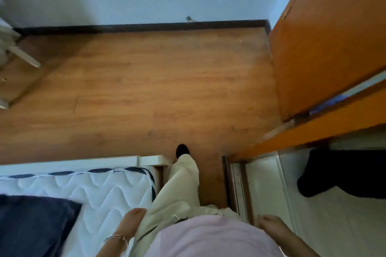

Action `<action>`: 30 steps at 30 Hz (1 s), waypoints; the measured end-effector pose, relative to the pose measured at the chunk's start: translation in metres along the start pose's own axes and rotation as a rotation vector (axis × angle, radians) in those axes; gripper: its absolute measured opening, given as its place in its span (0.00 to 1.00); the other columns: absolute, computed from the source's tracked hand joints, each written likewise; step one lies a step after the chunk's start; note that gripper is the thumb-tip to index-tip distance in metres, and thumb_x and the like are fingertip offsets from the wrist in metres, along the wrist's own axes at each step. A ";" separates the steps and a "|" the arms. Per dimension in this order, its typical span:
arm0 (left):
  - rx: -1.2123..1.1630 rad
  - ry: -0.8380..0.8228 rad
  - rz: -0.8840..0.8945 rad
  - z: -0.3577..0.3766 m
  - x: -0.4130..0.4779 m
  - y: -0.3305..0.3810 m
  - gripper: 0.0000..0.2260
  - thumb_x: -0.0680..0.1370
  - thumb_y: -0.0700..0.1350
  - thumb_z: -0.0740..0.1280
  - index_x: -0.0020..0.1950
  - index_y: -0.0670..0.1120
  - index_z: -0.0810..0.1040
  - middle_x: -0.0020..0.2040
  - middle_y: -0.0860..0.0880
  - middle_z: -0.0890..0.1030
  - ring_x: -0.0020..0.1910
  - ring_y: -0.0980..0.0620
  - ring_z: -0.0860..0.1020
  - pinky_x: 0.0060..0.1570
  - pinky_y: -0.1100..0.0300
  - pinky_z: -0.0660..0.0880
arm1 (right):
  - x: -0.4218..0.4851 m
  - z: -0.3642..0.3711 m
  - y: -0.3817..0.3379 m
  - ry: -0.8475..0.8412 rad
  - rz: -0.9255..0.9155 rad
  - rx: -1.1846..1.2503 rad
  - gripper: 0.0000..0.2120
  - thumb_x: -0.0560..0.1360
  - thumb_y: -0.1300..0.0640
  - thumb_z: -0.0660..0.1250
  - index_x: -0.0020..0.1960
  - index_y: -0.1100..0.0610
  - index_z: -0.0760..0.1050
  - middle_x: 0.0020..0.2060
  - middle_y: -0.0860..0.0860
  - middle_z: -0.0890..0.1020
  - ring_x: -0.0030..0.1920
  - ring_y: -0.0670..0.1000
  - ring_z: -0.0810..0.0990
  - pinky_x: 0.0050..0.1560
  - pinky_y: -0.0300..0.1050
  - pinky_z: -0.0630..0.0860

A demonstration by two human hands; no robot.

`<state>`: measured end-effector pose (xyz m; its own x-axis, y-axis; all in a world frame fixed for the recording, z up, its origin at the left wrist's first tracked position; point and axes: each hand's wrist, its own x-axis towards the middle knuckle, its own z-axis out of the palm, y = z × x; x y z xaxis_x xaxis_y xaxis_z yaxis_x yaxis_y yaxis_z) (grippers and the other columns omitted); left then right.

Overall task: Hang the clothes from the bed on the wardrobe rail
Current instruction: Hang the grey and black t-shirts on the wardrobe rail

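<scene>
Standing between bed (87, 185) and open wardrobe (325, 94), both hands hanging empty: left hand (130, 223) loosely curled beside the trouser leg, right hand (271, 225) relaxed open. Lying on the mattress, dark blue garment (35, 225); hanging inside the wardrobe, black garment (344, 173).

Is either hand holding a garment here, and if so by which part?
Nothing is held. The left hand hangs empty by the trouser leg; the right hand hangs empty near the wardrobe.
</scene>
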<state>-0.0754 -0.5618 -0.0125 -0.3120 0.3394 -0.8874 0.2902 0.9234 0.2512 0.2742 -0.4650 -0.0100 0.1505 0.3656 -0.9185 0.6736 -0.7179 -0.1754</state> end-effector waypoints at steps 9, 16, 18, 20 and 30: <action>-0.560 0.005 -0.161 -0.091 0.068 0.077 0.06 0.77 0.38 0.61 0.42 0.41 0.75 0.38 0.43 0.76 0.41 0.45 0.77 0.37 0.59 0.66 | 0.019 -0.034 -0.266 0.047 -0.350 -0.098 0.08 0.79 0.55 0.59 0.52 0.57 0.75 0.42 0.50 0.79 0.44 0.49 0.78 0.49 0.44 0.73; -0.837 0.119 -0.163 -0.154 0.107 0.117 0.08 0.80 0.36 0.56 0.54 0.38 0.73 0.47 0.41 0.77 0.45 0.44 0.75 0.39 0.56 0.68 | 0.037 -0.031 -0.400 -0.020 -0.342 -0.153 0.07 0.79 0.53 0.59 0.54 0.52 0.74 0.46 0.50 0.80 0.50 0.51 0.79 0.54 0.46 0.73; -0.892 0.086 -0.234 -0.159 0.110 0.121 0.06 0.80 0.36 0.55 0.51 0.39 0.71 0.45 0.41 0.76 0.39 0.45 0.74 0.34 0.60 0.69 | 0.052 -0.030 -0.423 -0.019 -0.301 -0.263 0.09 0.79 0.53 0.59 0.56 0.53 0.74 0.45 0.48 0.79 0.48 0.50 0.78 0.53 0.45 0.72; -0.993 0.075 -0.327 -0.163 0.120 0.121 0.07 0.80 0.35 0.54 0.52 0.38 0.71 0.40 0.43 0.74 0.35 0.48 0.71 0.29 0.62 0.66 | 0.071 -0.030 -0.457 -0.030 -0.258 -0.457 0.11 0.79 0.54 0.59 0.58 0.55 0.75 0.47 0.50 0.78 0.49 0.50 0.76 0.52 0.44 0.70; -1.547 0.401 -0.509 -0.230 0.154 0.197 0.06 0.79 0.42 0.60 0.52 0.43 0.75 0.47 0.46 0.79 0.46 0.48 0.76 0.38 0.61 0.69 | 0.119 -0.012 -0.709 -0.043 -0.387 -0.975 0.09 0.78 0.56 0.60 0.50 0.59 0.76 0.43 0.53 0.81 0.43 0.52 0.78 0.49 0.44 0.71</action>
<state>-0.2748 -0.2867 -0.0110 -0.3541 -0.2335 -0.9056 -0.9327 0.1587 0.3238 -0.1765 0.0947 0.0097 -0.2125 0.4336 -0.8757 0.9642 0.2383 -0.1160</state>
